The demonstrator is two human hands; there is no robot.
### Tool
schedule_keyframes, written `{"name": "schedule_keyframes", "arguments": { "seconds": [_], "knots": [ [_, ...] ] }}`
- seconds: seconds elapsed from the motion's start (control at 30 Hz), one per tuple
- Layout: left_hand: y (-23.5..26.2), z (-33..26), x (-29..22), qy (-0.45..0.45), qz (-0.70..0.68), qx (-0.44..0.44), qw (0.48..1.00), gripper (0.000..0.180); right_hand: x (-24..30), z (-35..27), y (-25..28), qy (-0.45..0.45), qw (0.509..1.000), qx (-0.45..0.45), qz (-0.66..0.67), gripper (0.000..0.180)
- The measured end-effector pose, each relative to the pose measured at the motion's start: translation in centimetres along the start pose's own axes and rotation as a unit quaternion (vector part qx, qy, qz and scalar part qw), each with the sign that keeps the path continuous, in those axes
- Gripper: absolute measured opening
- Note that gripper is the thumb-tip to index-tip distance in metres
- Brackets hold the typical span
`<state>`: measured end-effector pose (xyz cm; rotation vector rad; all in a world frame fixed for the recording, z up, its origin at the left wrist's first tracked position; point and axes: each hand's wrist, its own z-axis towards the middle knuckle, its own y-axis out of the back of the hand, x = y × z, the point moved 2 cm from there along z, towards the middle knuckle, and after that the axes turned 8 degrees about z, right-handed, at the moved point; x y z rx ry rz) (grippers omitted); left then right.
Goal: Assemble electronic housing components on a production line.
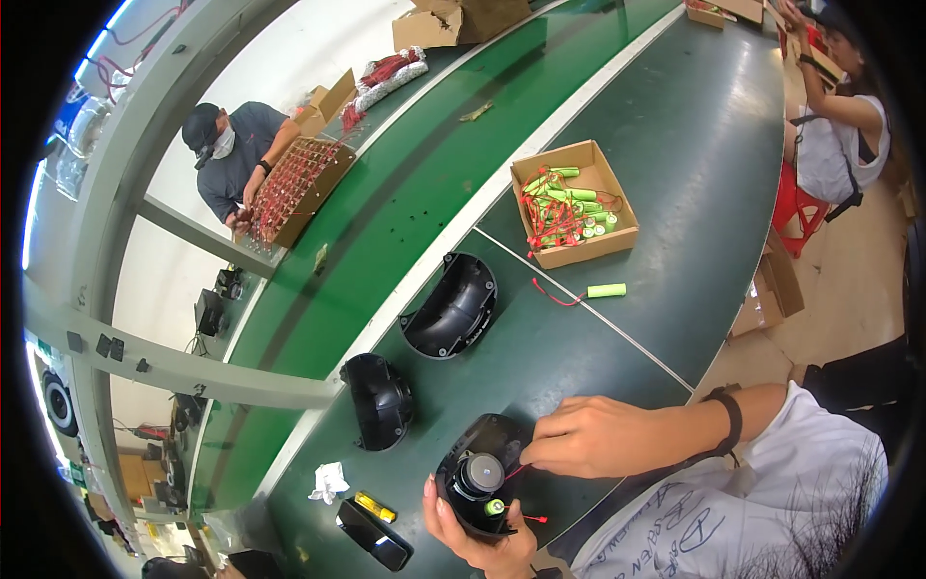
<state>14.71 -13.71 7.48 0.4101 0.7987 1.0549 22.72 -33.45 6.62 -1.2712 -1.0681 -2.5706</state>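
Note:
My left hand (pixel 487 550) grips a black plastic speaker housing (pixel 500 431) by its near end, fingers around the rim. Inside the housing sit a round speaker with a silver magnet (pixel 481 473) and a green battery cell (pixel 495 507). A red connector on a short lead (pixel 537 519) sticks out beside my left fingers. My right hand (pixel 588 436), with a black band at the wrist, is closed in a pinch at the housing's right edge, on a thin red wire (pixel 519 471). The wire's far end is hidden under my fingers.
Two black shells (pixel 451 311) (pixel 379 403) lie beyond the housing. A cardboard box (pixel 586 255) holds green batteries with red leads; one loose battery (pixel 607 289) lies nearby. A phone (pixel 374 537), yellow object (pixel 375 507) and crumpled tissue (pixel 329 482) are left. A green conveyor belt (pixel 415 207) runs behind; co-workers flank it.

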Motion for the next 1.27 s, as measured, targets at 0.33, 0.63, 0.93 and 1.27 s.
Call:
{"name": "schedule_keyframes", "arguments": {
  "seconds": [0.33,0.63,0.93,1.27],
  "knots": [
    [0.0,-1.4,0.4,-0.094,0.058,-0.071,0.991,0.077,1.3,-0.1,-0.5,-0.071,0.984,-0.089,0.134,0.013],
    [-1.2,-3.0,1.1,-0.011,0.034,-0.128,0.991,0.090,2.5,0.1,-2.3,-0.205,0.938,-0.127,0.249,0.012],
    [-2.9,-0.3,-1.8,0.434,-0.418,-0.234,0.763,0.062,5.8,-1.1,-6.8,0.043,0.989,-0.141,-0.008,0.022],
    [-3.3,-0.5,2.1,0.496,-0.479,-0.222,0.690,0.072,3.5,0.7,-7.2,0.065,0.986,0.154,0.012,0.047]
  ]
}}
